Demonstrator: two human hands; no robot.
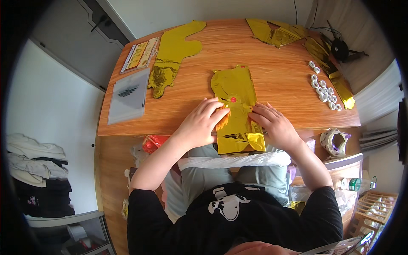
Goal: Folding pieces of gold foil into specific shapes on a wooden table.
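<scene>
The left hand (205,120) and the right hand (274,126) rest with bent fingers on two sides of one gold foil balloon (239,121), at the centre of the frame. Fingertips touch its edges; whether the thumbs pinch it from below, I cannot tell, because the hands cover this part. Near the left fingers there is an orange part (223,120), and between the hands a red spot (233,100).

The hands are probably placed on both sides so that the thin, wrinkled foil stays flat and does not slide, since its lower end passes over the front edge of the table (191,80). Just below this end, a roll of white plastic (238,160) lies across the lap and may limit the room there.

At upper left lies a second foil sheet (180,44), with a clear sleeve (131,97) beside it. At upper right are more foil (259,30) and a black router (339,49); white rings (323,97) sit at right, well apart from the hands.
</scene>
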